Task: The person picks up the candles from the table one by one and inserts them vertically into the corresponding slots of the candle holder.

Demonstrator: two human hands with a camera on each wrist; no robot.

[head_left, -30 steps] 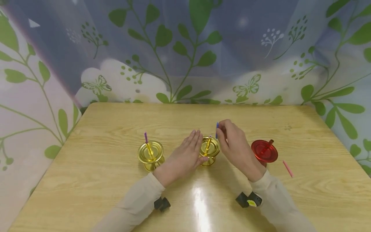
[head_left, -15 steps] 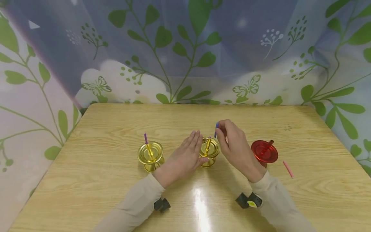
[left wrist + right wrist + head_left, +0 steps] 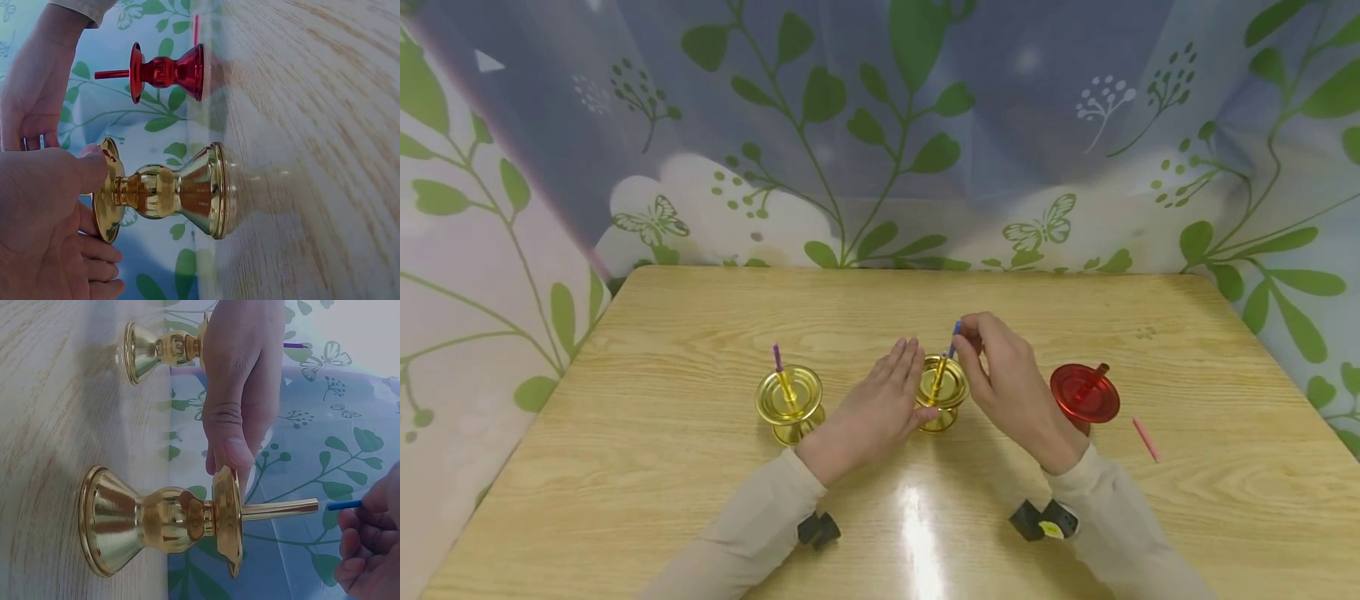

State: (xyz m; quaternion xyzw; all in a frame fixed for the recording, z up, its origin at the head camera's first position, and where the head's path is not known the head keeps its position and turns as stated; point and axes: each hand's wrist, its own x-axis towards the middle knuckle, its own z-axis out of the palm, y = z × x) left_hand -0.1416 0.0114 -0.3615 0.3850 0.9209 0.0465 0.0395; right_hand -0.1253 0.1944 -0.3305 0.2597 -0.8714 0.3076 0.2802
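The blue candle [image 3: 344, 505] is pinched between thumb and forefinger of my right hand [image 3: 1007, 379], its lower end jutting free of my grip, just apart from the mouth of the slim tube [image 3: 281, 509] on the middle gold candlestick [image 3: 169, 519]. Lining candle and tube up straight, then pressing lightly, seems wisest; so thin a stick could snap. My left hand [image 3: 872, 404] lies straight-fingered along the saucer [image 3: 227, 519], thumb touching its rim. Rightward stands the red candlestick [image 3: 1084, 404], with the pink candle [image 3: 1146, 440] lying beyond.
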